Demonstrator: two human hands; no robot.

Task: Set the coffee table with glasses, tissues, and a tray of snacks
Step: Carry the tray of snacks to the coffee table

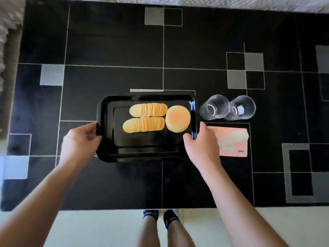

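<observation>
A glossy black tray (110,150) lies on the black coffee table (115,41). It carries two rows of sliced yellow snacks (147,110) and a round bun (177,118). My left hand (80,139) grips the tray's left rim, thumb over the edge. My right hand (201,141) grips the right rim, thumb inside. Two clear glasses (214,107) (242,107) stand side by side just right of the tray. A pink tissue pack (233,141) lies flat in front of the glasses, partly hidden behind my right hand.
The table top has white lines and grey squares and fills most of the view. A pale woven sofa edge (249,3) runs along the far side. My legs and dark shoes (160,218) stand on the light floor at the near edge.
</observation>
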